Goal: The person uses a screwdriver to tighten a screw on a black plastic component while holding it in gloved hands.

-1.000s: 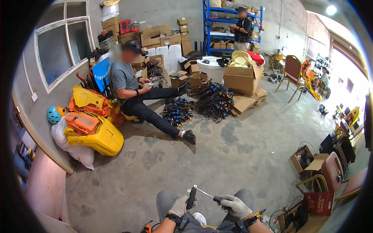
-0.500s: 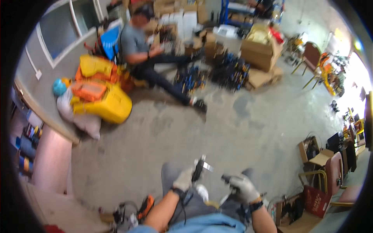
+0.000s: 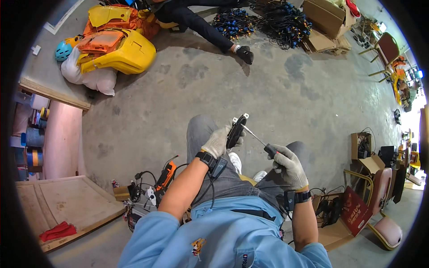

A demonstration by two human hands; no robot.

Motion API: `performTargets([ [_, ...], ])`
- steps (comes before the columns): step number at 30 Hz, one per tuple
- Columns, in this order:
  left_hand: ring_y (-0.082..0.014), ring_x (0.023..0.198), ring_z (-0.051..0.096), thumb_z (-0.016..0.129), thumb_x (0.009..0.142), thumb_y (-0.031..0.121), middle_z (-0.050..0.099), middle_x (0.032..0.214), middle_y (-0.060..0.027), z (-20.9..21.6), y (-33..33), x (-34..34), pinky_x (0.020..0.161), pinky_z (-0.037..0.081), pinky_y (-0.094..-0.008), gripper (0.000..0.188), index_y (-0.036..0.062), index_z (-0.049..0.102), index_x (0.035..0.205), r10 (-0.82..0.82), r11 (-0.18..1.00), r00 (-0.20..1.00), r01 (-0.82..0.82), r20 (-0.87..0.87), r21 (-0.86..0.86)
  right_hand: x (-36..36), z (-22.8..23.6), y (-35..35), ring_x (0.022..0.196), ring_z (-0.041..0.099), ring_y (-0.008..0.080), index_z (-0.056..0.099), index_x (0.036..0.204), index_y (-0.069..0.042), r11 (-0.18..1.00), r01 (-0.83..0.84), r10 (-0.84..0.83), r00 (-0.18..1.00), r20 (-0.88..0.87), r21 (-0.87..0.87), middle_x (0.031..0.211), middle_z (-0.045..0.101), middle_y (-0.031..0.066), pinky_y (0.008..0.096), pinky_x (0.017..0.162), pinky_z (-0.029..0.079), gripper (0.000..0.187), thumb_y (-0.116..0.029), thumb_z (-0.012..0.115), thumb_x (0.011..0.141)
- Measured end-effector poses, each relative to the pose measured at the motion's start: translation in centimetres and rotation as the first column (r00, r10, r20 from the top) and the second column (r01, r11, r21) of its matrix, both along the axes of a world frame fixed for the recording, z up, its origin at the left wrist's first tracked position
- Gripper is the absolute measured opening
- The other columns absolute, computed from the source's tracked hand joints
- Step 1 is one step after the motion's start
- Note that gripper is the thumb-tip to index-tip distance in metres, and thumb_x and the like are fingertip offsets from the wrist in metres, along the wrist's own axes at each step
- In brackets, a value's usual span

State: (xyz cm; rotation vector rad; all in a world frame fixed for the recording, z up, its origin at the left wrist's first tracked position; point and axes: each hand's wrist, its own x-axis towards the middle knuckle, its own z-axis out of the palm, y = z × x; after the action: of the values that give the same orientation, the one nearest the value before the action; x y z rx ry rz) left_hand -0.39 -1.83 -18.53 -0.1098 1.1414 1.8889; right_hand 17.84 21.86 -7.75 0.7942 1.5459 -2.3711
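My gloved left hand [image 3: 217, 141] is closed around a black oblong part [image 3: 236, 132], held upright above my knee. White or metal tabs stick out at its upper end. In my gloved right hand [image 3: 289, 166] is a screwdriver [image 3: 271, 150] with a dark handle and a touch of red. Its long metal shaft slants up and left, and the tip meets or nearly meets the side of the black part. Whether it sits in a screw is too small to tell. Both wrists wear black straps with small boxes.
Beside my left arm lie cables and an orange-black tool [image 3: 166, 175]. An open carton [image 3: 344, 223] of black items stands at my right, near a chair [image 3: 382, 192]. Yellow plastic shells [image 3: 129, 53], a seated person's leg [image 3: 201, 22] and cable heaps [image 3: 286, 22] are farther off.
My view has tipped downward, so the hands appear higher. The screwdriver's tip, apart from the black part before, is now at its side. The black part has turned in my left hand.
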Motion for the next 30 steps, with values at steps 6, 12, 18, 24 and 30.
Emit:
performTargets([
  [6, -0.0301, 0.085, 0.077, 0.034, 0.117, 0.039, 0.075, 0.104, -0.0204, 1.3, 0.4, 0.0, 0.086, 0.067, -0.0427, 0.053, -0.0026, 0.064, 0.128, 0.043, 0.993, 0.998, -0.047, -0.044, -0.104, -0.1, 0.5, -0.3, 0.077, 0.059, 0.0082, 0.061, 0.142, 0.006, 1.0, -0.02, 0.02, 1.0, 0.014, -0.006, 0.106, 0.07, 0.0075, 0.022, 0.064, 0.048, 0.046, -0.013, 0.067, 0.1],
  [12, -0.0256, 0.081, 0.076, 0.042, 0.114, 0.032, 0.075, 0.098, -0.0189, 0.0, 0.0, -0.4, 0.08, 0.067, -0.0391, 0.046, -0.0067, 0.066, 0.117, 0.054, 0.998, 0.996, -0.055, 0.067, 0.008, -0.2, 1.1, -0.1, 0.077, 0.058, 0.0078, 0.061, 0.141, 0.006, 0.998, -0.061, 0.06, 0.998, 0.016, 0.028, 0.106, 0.07, 0.0076, 0.0223, 0.064, 0.048, 0.045, -0.014, 0.066, 0.101],
  [18, -0.0271, 0.088, 0.077, 0.038, 0.115, 0.049, 0.074, 0.111, -0.0212, 1.8, 0.3, 0.1, 0.083, 0.067, -0.0415, 0.059, -0.0032, 0.06, 0.134, 0.053, 0.994, 0.993, -0.061, 0.101, 0.085, 0.1, 1.3, 0.3, 0.078, 0.06, 0.0072, 0.061, 0.141, 0.004, 0.998, 0.021, -0.02, 1.0, -0.017, 0.057, 0.108, 0.071, 0.0076, 0.0214, 0.065, 0.049, 0.045, -0.016, 0.065, 0.101],
  [24, -0.0249, 0.089, 0.077, 0.037, 0.115, 0.051, 0.073, 0.114, -0.0201, 1.8, 0.0, -0.1, 0.079, 0.068, -0.0382, 0.061, -0.0007, 0.059, 0.137, 0.011, 0.995, 0.996, -0.02, 0.093, 0.103, -0.6, 1.4, 0.3, 0.077, 0.06, 0.0066, 0.06, 0.141, 0.004, 0.997, 0.067, -0.066, 0.998, -0.013, 0.036, 0.108, 0.071, 0.0068, 0.0202, 0.065, 0.049, 0.044, -0.016, 0.064, 0.102],
  [30, -0.0217, 0.09, 0.076, 0.04, 0.114, 0.054, 0.074, 0.11, -0.0135, 1.4, 0.6, -0.7, 0.078, 0.066, -0.0371, 0.06, 0.0021, 0.064, 0.132, -0.068, 0.997, 0.997, 0.066, 0.032, 0.047, -1.4, 2.6, 0.0, 0.075, 0.059, 0.0068, 0.062, 0.14, 0.003, 0.993, 0.09, -0.087, 0.995, -0.052, 0.073, 0.105, 0.07, 0.0053, 0.0209, 0.064, 0.049, 0.043, -0.017, 0.063, 0.102],
])
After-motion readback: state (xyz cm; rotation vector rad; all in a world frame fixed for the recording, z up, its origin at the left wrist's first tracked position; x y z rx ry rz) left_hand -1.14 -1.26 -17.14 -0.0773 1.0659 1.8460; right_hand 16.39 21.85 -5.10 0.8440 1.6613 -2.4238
